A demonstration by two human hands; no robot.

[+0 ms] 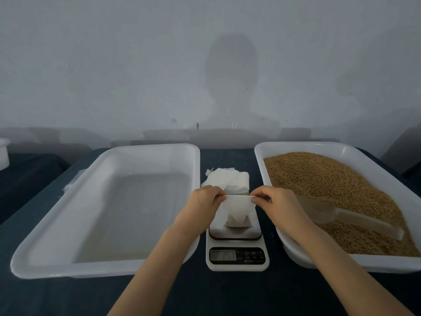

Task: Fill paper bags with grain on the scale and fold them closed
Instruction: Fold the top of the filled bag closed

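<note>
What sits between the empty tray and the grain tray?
Head view: the scale, bearing a paper bag pinched at its top by the left hand and right hand; behind it, a stack of empty bags.

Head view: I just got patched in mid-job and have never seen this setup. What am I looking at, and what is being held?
There is no machine here. A person works bare-handed, and the one camera sits on their head, looking down. The left hand and right hand each pinch one end of the top edge of a paper bag standing on the scale, with some grain inside. Behind it lies a stack of empty bags. Left of the scale is a white tray. On the right, a second tray holds grain and a scoop. The display is too blurred to read.
</note>
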